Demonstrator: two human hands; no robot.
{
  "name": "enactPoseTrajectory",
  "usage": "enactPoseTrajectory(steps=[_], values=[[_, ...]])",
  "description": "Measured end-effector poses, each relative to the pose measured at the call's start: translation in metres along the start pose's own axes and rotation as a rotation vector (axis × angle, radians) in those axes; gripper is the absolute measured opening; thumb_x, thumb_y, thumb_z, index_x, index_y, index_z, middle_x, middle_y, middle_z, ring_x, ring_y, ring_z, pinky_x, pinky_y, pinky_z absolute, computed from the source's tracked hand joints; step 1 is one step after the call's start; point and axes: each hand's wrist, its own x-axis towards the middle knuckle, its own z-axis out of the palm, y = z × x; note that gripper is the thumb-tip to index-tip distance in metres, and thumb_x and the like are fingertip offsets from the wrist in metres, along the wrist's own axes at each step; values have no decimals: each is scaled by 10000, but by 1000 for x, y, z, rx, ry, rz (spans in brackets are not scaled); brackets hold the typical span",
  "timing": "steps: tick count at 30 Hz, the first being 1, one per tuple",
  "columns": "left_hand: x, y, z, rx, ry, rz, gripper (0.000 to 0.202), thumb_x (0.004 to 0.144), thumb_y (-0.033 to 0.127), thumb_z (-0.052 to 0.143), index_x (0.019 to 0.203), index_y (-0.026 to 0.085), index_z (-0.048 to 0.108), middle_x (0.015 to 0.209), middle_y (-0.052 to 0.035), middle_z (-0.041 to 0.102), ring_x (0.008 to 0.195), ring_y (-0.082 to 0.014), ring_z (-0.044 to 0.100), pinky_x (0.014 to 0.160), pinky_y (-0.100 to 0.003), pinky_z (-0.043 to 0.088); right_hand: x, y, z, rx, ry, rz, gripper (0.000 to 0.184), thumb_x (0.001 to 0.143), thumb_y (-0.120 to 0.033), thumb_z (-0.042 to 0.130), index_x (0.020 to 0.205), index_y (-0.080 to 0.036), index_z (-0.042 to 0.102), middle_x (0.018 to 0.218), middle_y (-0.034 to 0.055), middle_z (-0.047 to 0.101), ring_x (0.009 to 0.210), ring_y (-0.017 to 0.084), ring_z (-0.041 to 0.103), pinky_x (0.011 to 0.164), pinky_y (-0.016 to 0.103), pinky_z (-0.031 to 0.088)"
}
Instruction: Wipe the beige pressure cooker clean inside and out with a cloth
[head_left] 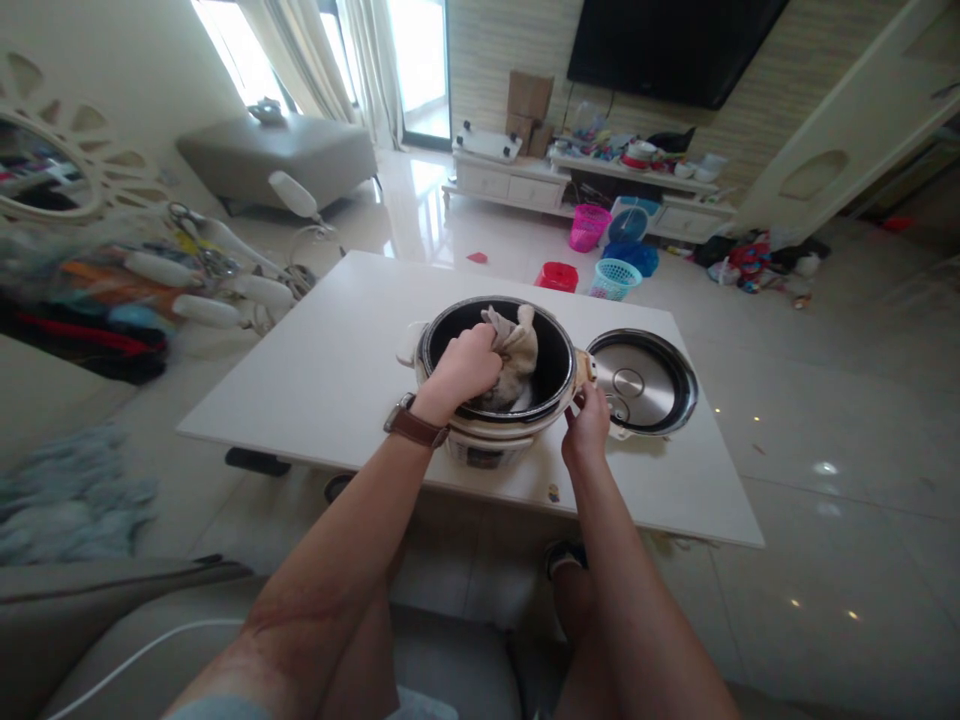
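A white electric pressure cooker [491, 428] with a dark inner pot stands open on the white table. Inside its rim, my left hand [466, 368], a brown-strapped watch on the wrist, is closed around a bunched, stained cloth [517, 350]. The cloth's lower end reaches down into the pot. My right hand [589, 425] is wrapped round the cooker's side handle [585, 368] on the right. Just beyond that hand lies the round cooker lid [645, 375], its metal underside facing up.
The white table [300, 370] extends left and right of the cooker. A small sticker [553, 493] is near its front edge. On the floor behind are a red stool [557, 277], a light-blue basket [616, 278] and a pink basket [589, 228]. A lamp [225, 290] stands left.
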Motion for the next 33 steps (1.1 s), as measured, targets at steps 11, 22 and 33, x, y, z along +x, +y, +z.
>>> enactPoseTrajectory(steps=[11, 22, 33], values=[[-14, 28, 29, 167, -244, 446, 357, 870, 76, 439, 1144, 129, 661, 1175, -173, 738, 1105, -291, 718, 947, -355, 535, -1, 0, -1, -4, -19, -2, 220, 750, -430, 619, 870, -246, 598, 914, -30, 647, 898, 148, 599, 720, 257, 455], [-11, 4, -4, 271, -408, 241, 306, 857, 173, 533, 1076, 220, 741, 1160, -128, 759, 1130, -267, 714, 961, -314, 527, 0, 2, -1, -6, 3, -12, 225, 764, -441, 623, 872, -245, 604, 966, -23, 633, 923, 143, 591, 714, 244, 450], [-8, 22, 20, 43, -69, 114, 403, 893, 114, 432, 1228, 194, 641, 1260, -145, 713, 1189, -300, 682, 999, -389, 520, 0, 1, 0, 7, -4, -6, 225, 746, -434, 626, 862, -244, 589, 951, -29, 640, 902, 139, 597, 713, 248, 458]])
